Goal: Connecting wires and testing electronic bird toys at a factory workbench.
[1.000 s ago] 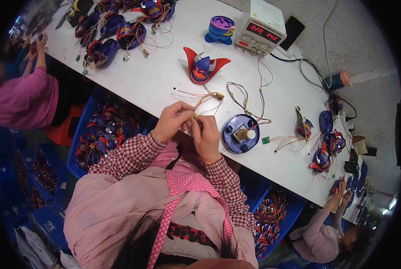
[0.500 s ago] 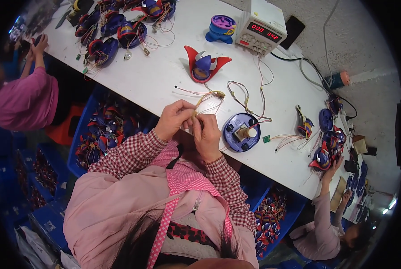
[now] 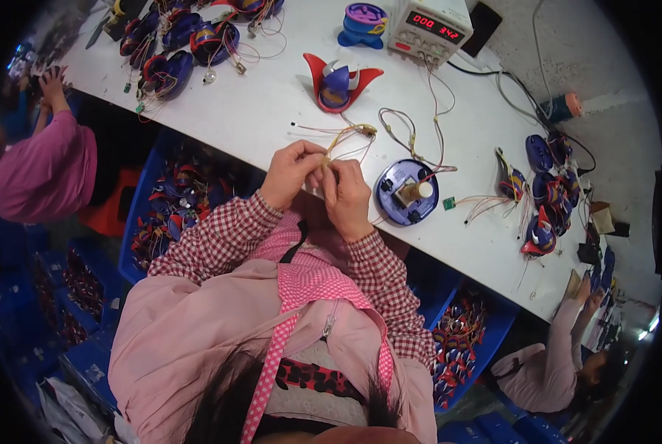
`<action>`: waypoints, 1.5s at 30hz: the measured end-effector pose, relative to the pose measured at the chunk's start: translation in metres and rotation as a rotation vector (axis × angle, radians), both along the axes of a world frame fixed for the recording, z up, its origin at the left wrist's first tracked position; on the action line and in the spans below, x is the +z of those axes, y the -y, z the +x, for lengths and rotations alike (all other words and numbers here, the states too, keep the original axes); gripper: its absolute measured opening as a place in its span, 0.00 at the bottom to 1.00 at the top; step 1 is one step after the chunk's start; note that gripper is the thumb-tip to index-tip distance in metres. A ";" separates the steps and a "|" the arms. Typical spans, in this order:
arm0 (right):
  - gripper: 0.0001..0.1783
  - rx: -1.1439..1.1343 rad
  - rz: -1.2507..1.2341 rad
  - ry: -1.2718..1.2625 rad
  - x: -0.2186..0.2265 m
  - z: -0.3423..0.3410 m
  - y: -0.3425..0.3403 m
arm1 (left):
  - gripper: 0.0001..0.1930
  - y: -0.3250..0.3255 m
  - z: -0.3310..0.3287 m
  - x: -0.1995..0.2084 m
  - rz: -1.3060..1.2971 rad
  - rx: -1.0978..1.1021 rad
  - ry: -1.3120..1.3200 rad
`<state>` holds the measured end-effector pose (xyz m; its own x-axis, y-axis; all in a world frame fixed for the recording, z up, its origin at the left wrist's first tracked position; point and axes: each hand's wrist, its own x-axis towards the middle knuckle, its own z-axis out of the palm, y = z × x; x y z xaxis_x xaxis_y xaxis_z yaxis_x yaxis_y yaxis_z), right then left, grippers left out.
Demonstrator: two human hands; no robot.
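My left hand and my right hand meet at the near edge of the white table, fingertips pinched together on a bundle of thin wires with a small yellowish part at its end. The wires trail up toward a red and blue winged toy piece. Just right of my right hand lies a round blue toy base with a small motor in it, wired across the table.
A bench power supply with a red display and a purple toy part stand at the back. Piles of blue-red toy shells lie at far left and right. Blue bins of parts sit below. People work at left and right.
My hands stay pinched on the wires with only slight finger shifts. The person at the right has drawn their hand back from the toy shells toward the table's end.
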<state>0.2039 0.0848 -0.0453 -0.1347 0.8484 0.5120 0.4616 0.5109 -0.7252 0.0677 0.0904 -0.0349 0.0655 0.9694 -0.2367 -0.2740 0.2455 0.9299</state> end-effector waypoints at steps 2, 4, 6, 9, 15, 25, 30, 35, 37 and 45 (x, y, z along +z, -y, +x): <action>0.10 -0.001 -0.004 0.004 0.005 0.003 0.004 | 0.08 -0.005 -0.002 0.003 -0.015 0.001 -0.011; 0.13 0.004 -0.049 0.129 0.034 0.008 0.011 | 0.09 -0.012 -0.012 0.007 0.067 -0.061 -0.232; 0.14 0.007 -0.078 0.190 0.057 0.018 0.023 | 0.10 -0.017 -0.024 0.007 0.102 -0.095 -0.343; 0.23 0.032 0.077 0.175 0.071 0.057 0.055 | 0.16 -0.022 -0.044 0.008 0.690 0.020 -1.182; 0.22 -0.330 -0.145 0.072 0.078 0.099 0.045 | 0.42 0.015 0.037 0.042 0.902 -0.225 -0.915; 0.12 -0.297 -0.061 0.193 0.049 0.104 0.015 | 0.56 -0.005 0.107 -0.002 0.852 -0.297 -0.853; 0.10 -0.255 0.056 0.294 0.057 0.110 0.023 | 0.56 -0.008 0.110 -0.007 0.875 -0.245 -0.923; 0.10 -0.404 0.063 0.268 0.090 0.161 -0.008 | 0.52 -0.003 0.103 0.008 0.841 -0.240 -0.870; 0.11 -0.418 0.024 0.277 0.085 0.185 -0.027 | 0.48 0.001 0.098 0.014 0.898 -0.194 -0.813; 0.15 -0.480 -0.257 0.170 0.047 0.219 -0.044 | 0.32 -0.079 -0.024 0.008 0.770 0.193 -1.125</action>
<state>0.4225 0.1289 0.0022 0.2346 0.9291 0.2859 0.7196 0.0317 -0.6937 0.0440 0.1698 -0.0268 0.0486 0.8505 0.5237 0.7389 -0.3834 0.5541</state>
